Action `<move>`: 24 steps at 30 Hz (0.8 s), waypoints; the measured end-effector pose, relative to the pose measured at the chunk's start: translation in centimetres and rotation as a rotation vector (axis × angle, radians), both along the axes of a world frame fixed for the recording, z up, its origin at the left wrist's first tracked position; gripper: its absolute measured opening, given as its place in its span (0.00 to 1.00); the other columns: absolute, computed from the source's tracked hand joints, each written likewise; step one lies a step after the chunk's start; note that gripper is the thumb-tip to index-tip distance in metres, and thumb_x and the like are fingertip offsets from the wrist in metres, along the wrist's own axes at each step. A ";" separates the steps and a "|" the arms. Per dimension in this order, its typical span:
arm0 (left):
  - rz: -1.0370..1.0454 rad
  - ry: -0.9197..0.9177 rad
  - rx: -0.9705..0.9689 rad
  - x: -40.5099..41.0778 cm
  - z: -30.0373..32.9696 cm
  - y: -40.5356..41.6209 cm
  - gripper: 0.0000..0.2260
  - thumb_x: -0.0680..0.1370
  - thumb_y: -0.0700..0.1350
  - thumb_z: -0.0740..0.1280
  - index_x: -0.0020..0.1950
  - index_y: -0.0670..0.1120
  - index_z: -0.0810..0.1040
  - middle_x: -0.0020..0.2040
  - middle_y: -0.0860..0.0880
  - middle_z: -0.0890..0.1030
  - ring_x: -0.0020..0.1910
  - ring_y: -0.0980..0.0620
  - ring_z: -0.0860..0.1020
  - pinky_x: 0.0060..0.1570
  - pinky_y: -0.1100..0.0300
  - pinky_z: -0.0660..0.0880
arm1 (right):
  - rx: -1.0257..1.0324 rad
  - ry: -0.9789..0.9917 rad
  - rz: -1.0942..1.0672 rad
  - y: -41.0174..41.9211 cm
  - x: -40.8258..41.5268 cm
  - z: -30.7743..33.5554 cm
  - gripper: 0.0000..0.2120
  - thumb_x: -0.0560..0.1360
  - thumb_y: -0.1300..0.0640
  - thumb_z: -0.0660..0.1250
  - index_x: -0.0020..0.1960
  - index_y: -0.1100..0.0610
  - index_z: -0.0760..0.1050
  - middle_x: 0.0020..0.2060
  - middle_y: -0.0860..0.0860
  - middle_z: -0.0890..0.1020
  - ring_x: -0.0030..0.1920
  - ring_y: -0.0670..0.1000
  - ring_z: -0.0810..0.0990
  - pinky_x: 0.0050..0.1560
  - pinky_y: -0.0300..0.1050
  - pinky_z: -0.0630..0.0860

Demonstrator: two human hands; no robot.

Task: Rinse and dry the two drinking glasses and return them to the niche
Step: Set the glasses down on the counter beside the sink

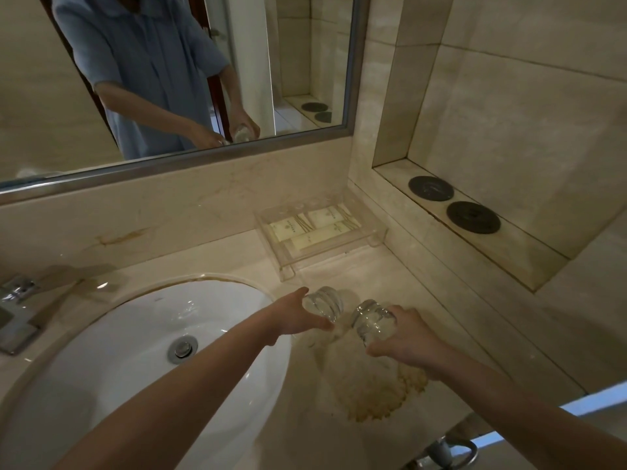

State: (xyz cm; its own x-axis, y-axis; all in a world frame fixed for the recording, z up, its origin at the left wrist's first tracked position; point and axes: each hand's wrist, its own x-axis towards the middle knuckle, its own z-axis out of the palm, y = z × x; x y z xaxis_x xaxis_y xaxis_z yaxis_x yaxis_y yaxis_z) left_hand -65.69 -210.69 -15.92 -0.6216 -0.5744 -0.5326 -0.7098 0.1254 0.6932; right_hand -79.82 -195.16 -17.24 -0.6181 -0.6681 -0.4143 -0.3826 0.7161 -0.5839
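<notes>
Nearest the camera, two bare forearms are reaching forward over the counter (342, 446). The left hand (298, 318) is gripping one glass (320, 303), its fingers curling round the body, the glass tilting with its far end pointing away toward the wall. The right hand (405, 337) is grasping the second glass (373, 320) in the same way, also tilted. The two glasses are lying just beside each other in the air; whether they are touching cannot be told. Below them a pale cloth (373, 385) is lying spread on the counter, right of the basin (135, 351). The basin is showing a metal drain (182, 349), and the tap (17, 307) is standing at its left edge.

Farther back, a clear tray (288, 262) is sitting against the wall, holding small cream packets (315, 228). To its right the niche (475, 245) is opening in the tiled wall, with two dark round coasters (473, 217) lying side by side on its ledge, both bare. Beyond, the mirror (305, 45) is reflecting a person in a blue garment holding the glasses.
</notes>
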 end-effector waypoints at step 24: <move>-0.226 -0.258 -0.244 -2.6 0.6 0.5 0.44 0.70 0.55 0.72 0.76 0.48 0.48 0.73 0.42 0.62 0.69 0.42 0.66 0.61 0.50 0.72 | 0.371 0.295 0.355 -2.6 -0.1 1.9 0.38 0.66 0.47 0.74 0.70 0.54 0.60 0.68 0.55 0.60 0.69 0.62 0.57 0.64 0.50 0.68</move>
